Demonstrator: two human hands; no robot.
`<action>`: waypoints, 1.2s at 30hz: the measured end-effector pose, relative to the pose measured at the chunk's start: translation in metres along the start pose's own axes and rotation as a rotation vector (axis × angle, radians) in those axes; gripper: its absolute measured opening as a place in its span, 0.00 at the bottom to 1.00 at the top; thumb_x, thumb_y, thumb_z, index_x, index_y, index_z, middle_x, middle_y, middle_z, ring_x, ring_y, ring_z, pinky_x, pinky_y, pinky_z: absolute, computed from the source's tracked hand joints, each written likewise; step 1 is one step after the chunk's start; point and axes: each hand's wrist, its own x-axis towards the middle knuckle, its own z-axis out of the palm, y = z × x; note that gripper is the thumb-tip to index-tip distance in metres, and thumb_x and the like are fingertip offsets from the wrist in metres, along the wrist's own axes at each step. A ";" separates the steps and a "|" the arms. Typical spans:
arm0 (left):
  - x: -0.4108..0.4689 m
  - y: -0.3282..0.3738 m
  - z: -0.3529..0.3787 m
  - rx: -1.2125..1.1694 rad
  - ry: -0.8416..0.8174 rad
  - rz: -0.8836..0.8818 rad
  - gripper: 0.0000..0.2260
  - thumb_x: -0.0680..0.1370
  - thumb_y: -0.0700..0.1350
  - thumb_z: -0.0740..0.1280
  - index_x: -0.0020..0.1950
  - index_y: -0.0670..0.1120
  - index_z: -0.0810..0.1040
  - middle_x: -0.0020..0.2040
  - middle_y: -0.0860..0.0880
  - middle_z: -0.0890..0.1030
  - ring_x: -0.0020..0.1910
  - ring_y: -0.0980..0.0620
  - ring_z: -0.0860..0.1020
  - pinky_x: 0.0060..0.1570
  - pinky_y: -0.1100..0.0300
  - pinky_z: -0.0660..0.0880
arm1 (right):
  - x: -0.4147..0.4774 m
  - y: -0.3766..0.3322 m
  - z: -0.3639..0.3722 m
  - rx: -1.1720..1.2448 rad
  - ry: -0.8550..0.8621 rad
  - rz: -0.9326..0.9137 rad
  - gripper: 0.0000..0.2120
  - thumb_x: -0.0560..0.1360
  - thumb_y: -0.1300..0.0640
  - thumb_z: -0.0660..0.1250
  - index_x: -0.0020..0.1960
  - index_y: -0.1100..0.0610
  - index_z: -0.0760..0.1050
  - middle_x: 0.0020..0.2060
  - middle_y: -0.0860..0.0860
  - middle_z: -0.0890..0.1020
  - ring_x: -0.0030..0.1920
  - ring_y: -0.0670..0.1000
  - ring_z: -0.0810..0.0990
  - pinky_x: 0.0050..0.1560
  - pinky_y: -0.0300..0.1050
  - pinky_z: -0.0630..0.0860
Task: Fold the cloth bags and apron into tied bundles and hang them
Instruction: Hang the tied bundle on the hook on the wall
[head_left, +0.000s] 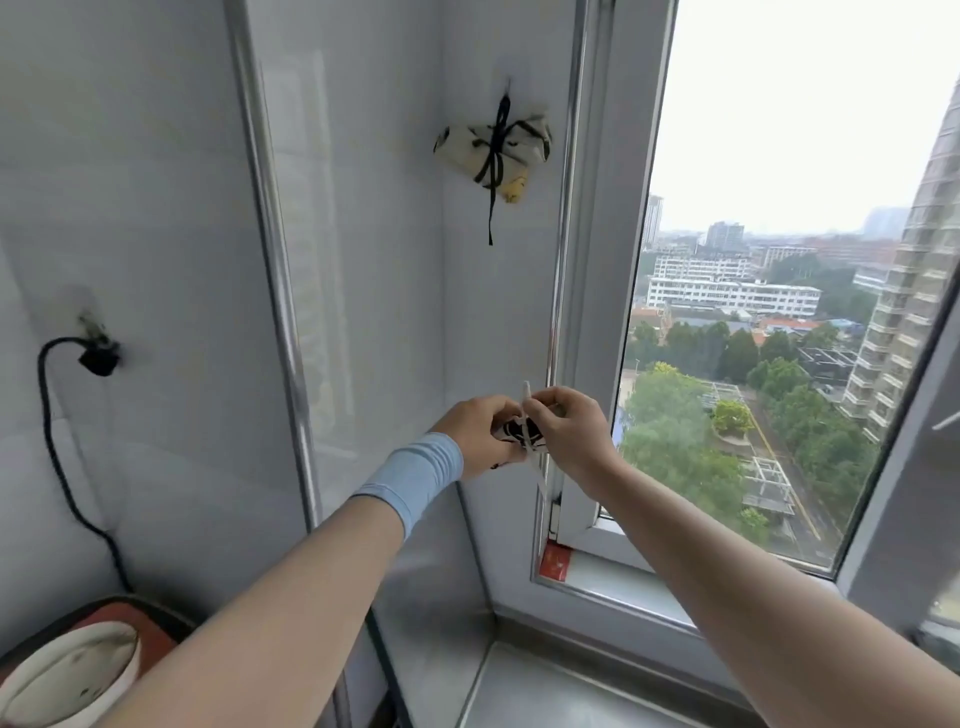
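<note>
Beside the window frame (571, 234), left hand (480, 435) and right hand (574, 431) pinch a small bundle (519, 431) between curled fingers; another tied bundle (493, 150) hangs on the wall (389, 218).

You had one cam only, worn on your head: wide-angle, straight lines bowed twd the edges. It faced fwd into the wall (389, 260) corner beside the window (779, 312), pitched slightly down. Your left hand (480, 434) and right hand (571, 434) sat mid-frame at arm's reach. The hung bundle (493, 148) was higher and farther off.
</note>
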 end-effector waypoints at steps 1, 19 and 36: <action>0.006 0.005 -0.013 -0.001 0.012 0.015 0.23 0.68 0.49 0.76 0.62 0.53 0.76 0.55 0.54 0.81 0.51 0.53 0.79 0.56 0.55 0.77 | 0.008 -0.012 0.000 0.002 0.019 -0.015 0.06 0.76 0.52 0.69 0.46 0.54 0.82 0.37 0.47 0.84 0.37 0.47 0.81 0.39 0.39 0.75; 0.087 0.094 -0.142 -0.609 0.362 0.128 0.04 0.73 0.46 0.74 0.46 0.47 0.85 0.43 0.48 0.86 0.40 0.48 0.85 0.44 0.53 0.82 | 0.102 -0.160 -0.040 -0.020 0.222 -0.318 0.07 0.72 0.55 0.73 0.36 0.52 0.82 0.30 0.48 0.83 0.35 0.51 0.83 0.39 0.50 0.83; 0.160 0.152 -0.240 -0.019 0.707 0.174 0.05 0.74 0.46 0.68 0.41 0.48 0.83 0.38 0.51 0.84 0.40 0.50 0.82 0.42 0.58 0.80 | 0.182 -0.270 -0.048 -0.177 0.378 -0.337 0.13 0.71 0.47 0.70 0.32 0.54 0.82 0.28 0.49 0.82 0.35 0.52 0.82 0.36 0.48 0.80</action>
